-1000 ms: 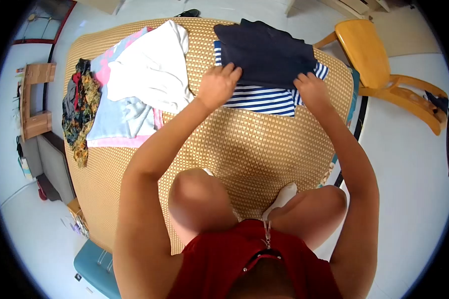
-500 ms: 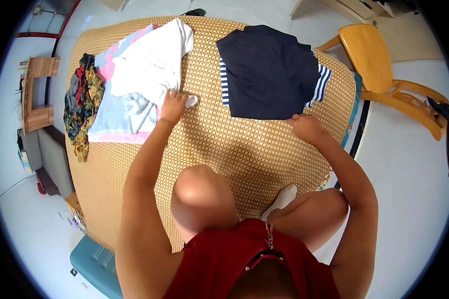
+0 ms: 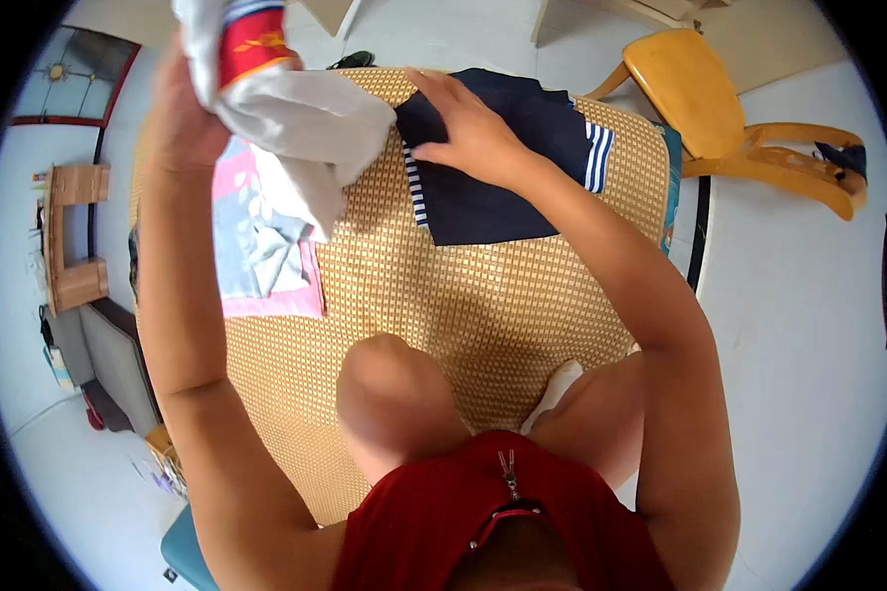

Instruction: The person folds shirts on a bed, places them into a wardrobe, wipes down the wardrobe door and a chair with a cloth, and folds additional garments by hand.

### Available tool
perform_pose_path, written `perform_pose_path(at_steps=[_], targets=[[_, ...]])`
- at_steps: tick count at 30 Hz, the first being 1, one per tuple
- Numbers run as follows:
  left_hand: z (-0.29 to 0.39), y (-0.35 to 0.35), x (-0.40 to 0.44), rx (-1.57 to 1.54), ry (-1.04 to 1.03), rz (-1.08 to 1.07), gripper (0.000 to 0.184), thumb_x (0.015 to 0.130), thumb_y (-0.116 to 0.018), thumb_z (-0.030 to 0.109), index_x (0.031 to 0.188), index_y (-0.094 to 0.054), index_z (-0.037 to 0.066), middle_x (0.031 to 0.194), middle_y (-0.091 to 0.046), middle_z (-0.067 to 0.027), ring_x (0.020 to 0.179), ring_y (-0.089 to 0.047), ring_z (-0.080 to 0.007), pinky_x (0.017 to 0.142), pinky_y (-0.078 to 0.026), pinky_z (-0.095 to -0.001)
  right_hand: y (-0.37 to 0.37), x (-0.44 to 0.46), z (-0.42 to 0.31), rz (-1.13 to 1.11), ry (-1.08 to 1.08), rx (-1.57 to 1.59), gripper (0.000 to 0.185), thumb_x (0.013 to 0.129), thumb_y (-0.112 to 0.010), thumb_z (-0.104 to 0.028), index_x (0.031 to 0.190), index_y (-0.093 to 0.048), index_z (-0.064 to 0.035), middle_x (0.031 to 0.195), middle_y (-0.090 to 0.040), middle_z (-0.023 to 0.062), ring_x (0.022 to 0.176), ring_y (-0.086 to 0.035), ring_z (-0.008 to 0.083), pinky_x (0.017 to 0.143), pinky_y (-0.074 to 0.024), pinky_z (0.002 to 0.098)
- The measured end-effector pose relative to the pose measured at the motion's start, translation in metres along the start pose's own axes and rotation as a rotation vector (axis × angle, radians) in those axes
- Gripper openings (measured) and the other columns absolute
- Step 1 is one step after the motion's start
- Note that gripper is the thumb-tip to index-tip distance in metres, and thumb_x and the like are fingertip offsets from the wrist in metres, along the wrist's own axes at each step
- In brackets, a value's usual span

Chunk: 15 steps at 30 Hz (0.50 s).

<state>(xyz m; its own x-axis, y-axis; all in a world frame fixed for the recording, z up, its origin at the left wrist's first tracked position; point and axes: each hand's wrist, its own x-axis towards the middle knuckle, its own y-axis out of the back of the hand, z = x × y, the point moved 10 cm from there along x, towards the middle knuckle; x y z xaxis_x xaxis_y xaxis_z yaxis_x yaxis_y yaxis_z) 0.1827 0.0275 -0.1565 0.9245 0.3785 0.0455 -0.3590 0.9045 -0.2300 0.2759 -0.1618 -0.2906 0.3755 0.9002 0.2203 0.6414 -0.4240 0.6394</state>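
My left hand is raised at the upper left and gripping a white garment, which hangs down to the right. A red panel with a yellow mark and blue stripes shows near its top. My right hand has its fingers spread, over the left part of a dark navy garment; whether it touches the cloth I cannot tell. Blue-and-white striped cloth sticks out from beneath the navy one. Below the white garment lies a folded pale blue and pink cloth, partly covered.
A woven mat covers the surface I sit on. At the right stands a wooden chair. Wooden shelves and a grey sofa are at the left, with a teal seat below. A dark shoe lies beyond the mat.
My left hand has lifted the white garment up and leftward, bringing its red panel into view. My right hand has left the navy garment's lower right corner for its left side, and opened.
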Motion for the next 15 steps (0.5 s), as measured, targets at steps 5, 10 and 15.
perform_pose_path(at_steps=[5,10,15], targets=[[0.092,-0.119,0.001,-0.142,-0.130,-0.405,0.035,0.091,-0.056,0.036,0.103,-0.049,0.004,0.079,-0.038,-0.0008,0.066,-0.034,-0.0116,0.061,-0.035,-0.0235,-0.014,0.047,0.014,-0.014,0.037,0.038,0.063,0.077,-0.070,-0.026,0.134,-0.046,-0.0137,0.132,-0.048,0.0195,0.119,-0.049,0.0351,0.095,-0.0430,0.0393],[0.136,-0.065,0.017,-0.005,-0.268,-0.238,0.043,0.097,-0.046,0.031,0.127,-0.044,0.001,0.109,-0.054,-0.0089,0.097,-0.052,-0.0215,0.087,-0.044,-0.0342,-0.005,0.034,0.043,-0.103,-0.244,0.572,0.036,0.086,-0.062,-0.029,0.114,-0.062,-0.0057,0.099,-0.067,0.0156,0.088,-0.062,0.0237,0.076,-0.0484,0.0356],[0.130,0.017,0.014,0.065,-0.319,0.513,0.048,0.102,-0.029,0.037,0.134,-0.040,0.003,0.137,-0.046,-0.0121,0.127,-0.043,-0.0277,0.109,-0.032,-0.0445,0.105,0.023,0.090,0.285,-0.341,0.779,0.026,0.093,-0.053,-0.018,0.115,-0.061,-0.0071,0.091,-0.064,0.0037,0.080,-0.057,0.0106,0.071,-0.0469,0.0240]])
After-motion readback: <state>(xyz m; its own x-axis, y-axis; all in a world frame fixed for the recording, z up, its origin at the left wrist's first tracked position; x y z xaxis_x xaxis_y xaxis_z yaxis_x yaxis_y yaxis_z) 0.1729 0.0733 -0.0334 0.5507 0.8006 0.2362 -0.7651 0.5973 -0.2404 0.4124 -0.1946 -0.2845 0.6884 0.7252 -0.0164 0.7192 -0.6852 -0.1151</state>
